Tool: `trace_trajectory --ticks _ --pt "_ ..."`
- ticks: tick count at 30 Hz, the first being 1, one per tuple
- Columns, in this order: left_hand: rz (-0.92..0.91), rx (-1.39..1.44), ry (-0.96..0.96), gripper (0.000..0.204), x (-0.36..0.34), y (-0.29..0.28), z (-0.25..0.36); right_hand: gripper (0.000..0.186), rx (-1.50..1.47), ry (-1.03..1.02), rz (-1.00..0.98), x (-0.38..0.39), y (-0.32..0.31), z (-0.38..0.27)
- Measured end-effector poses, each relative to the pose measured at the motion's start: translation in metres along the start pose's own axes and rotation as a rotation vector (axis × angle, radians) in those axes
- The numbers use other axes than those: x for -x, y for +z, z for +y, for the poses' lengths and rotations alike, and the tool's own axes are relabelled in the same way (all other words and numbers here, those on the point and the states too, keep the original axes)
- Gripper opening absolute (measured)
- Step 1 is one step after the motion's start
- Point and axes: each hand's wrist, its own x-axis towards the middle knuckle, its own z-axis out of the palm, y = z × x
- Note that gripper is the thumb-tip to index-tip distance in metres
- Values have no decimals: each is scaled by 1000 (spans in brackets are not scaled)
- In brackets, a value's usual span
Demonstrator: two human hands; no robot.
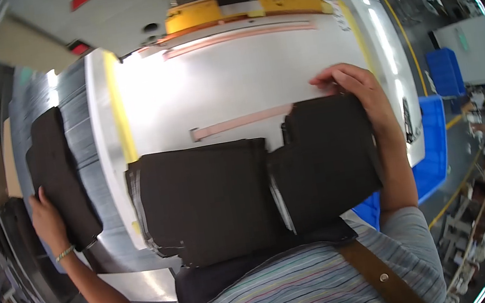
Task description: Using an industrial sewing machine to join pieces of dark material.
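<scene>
At the left, my left hand [49, 221] grips the outer edge of a long dark panel [61, 177], which looks like fabric; my thumb shows against its edge and the other fingers are mostly hidden. Two stacks of similar dark panels lie side by side at the table's near edge, close to my body: a left stack [209, 202] and a notched right stack [331, 164]. My right hand [358, 85] is at the far right corner of the right stack. Its fingers are bent loosely to the left over the white table, apart, with nothing visible in them.
A pinkish strip [241, 122] lies across the white table [233, 84]; another strip [239, 39] runs before a machine's yellow bar [271, 2]. Yellow tape [120, 107] marks the left edge. Blue bins [432, 153] stand at right, a metal surface [82, 137] at left.
</scene>
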Motion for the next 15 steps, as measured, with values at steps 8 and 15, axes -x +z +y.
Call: trace_trajectory --ticks 8,15 --pt "161 -197 472 49 -35 -70 44 18 61 -310 -78 14 -9 -10" --pt "-319 853 1059 51 58 -218 291 15 282 -437 -92 20 1 -11"
